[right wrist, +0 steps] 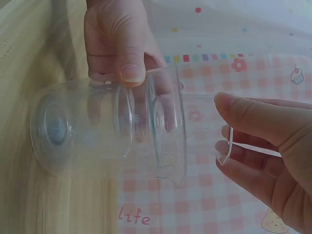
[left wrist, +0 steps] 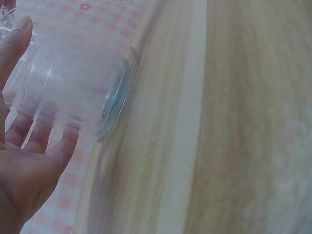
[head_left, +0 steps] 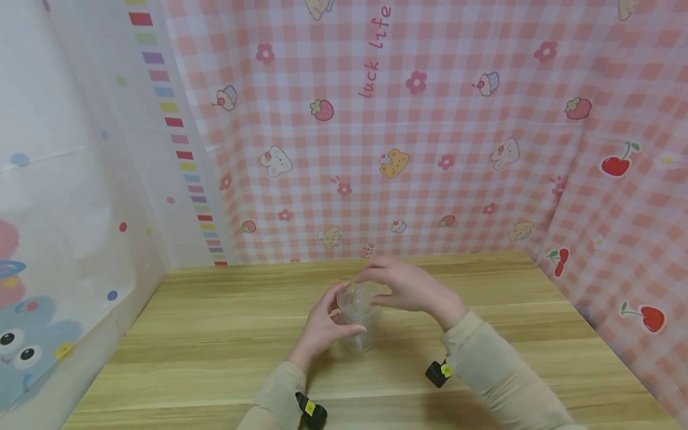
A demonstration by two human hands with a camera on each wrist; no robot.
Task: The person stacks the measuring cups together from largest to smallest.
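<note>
A large transparent beaker (right wrist: 92,146) stands on the wooden table, with another transparent vessel nested in it. My left hand (head_left: 322,328) holds its side, fingers round the far wall and thumb at the front; the left wrist view shows its rounded base (left wrist: 119,92) at the tabletop. Above the mouth, my right hand (head_left: 405,286) pinches the rim of a smaller transparent beaker (right wrist: 202,131). That smaller beaker reaches into the large one's mouth, its upper part sticking out. Faint printed marks (right wrist: 132,119) show through the walls.
The wood-grain table (head_left: 215,358) runs back to a pink checked cloth (head_left: 344,149) hanging behind it. A white patterned cloth (head_left: 80,179) hangs on the left, and checked cloth (head_left: 634,227) covers the right side. Black devices (head_left: 438,373) are strapped at both wrists.
</note>
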